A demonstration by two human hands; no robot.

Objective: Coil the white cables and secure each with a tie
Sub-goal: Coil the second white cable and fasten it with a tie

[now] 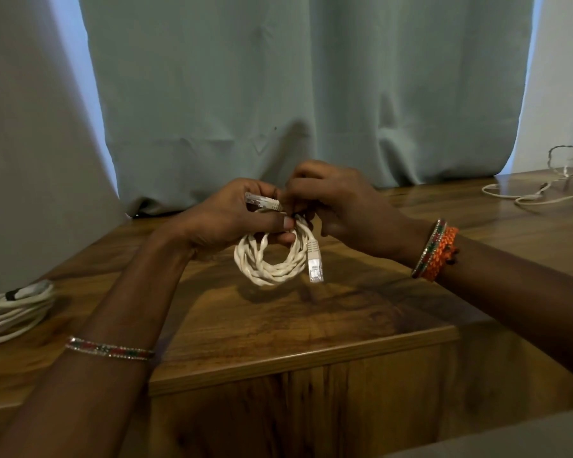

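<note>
While both hands meet above the middle of the wooden bench (311, 325), a white coiled cable (268, 262) hangs between them, clear of the surface. The left hand (235, 219) grips the top of the coil, fingers curled round the strands, thumb across the front. The right hand (338, 203) pinches at the same spot, just beside the left fingertips; what it pinches is too small to tell. The coil's ring faces the camera, with its loops twisted together. One plug (314, 261) hangs on the coil's right side, long axis near vertical, clear tip pointing down. The other plug (262, 201) lies across the left hand, tip pointing left. Another bundled white cable (10, 312) rests at the bench's left edge, and a loose white cable (543, 193) sprawls far right.
</note>
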